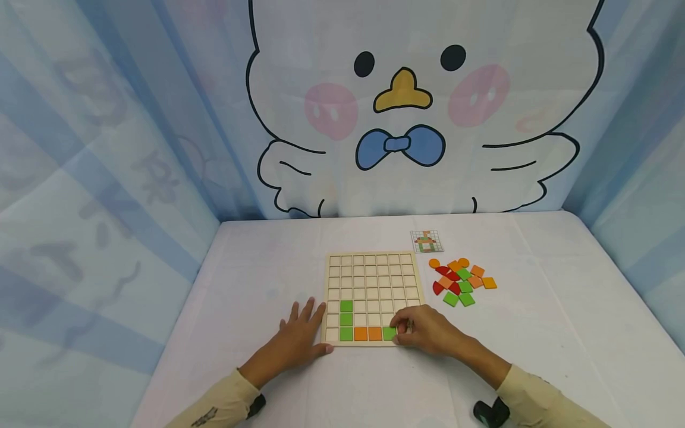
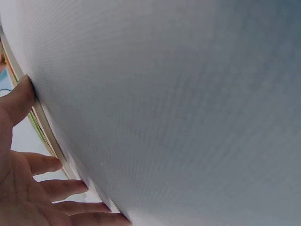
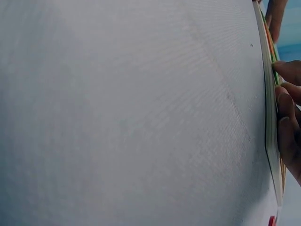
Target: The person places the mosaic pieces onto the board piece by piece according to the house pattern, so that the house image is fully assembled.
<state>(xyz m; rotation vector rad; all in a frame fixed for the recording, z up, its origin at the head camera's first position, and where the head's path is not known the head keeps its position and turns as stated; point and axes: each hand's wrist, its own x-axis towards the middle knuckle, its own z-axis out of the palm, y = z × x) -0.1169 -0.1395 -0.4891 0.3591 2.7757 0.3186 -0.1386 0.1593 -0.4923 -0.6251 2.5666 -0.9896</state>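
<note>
A pale wooden grid board (image 1: 374,252) lies flat on the white table. Green square tiles stand in a column near its left side, topped by one green tile (image 1: 346,305). Along the bottom row, an orange square tile (image 1: 361,334) and another orange one lead to a green square tile (image 1: 389,333) at the right. My right hand (image 1: 428,330) has thumb and fingertips bent at that last green tile, pinching its right side. With fingers spread, my left hand (image 1: 294,342) rests against the board's left edge; the left wrist view shows its thumb (image 2: 21,99) touching the rim.
Right of the board lies a loose pile of orange, red and green pieces, among them an orange square (image 1: 489,283) and a green square (image 1: 467,299). A small printed pattern card (image 1: 426,241) sits behind the board's right corner. A cartoon-printed curtain (image 1: 401,184) hangs behind the table.
</note>
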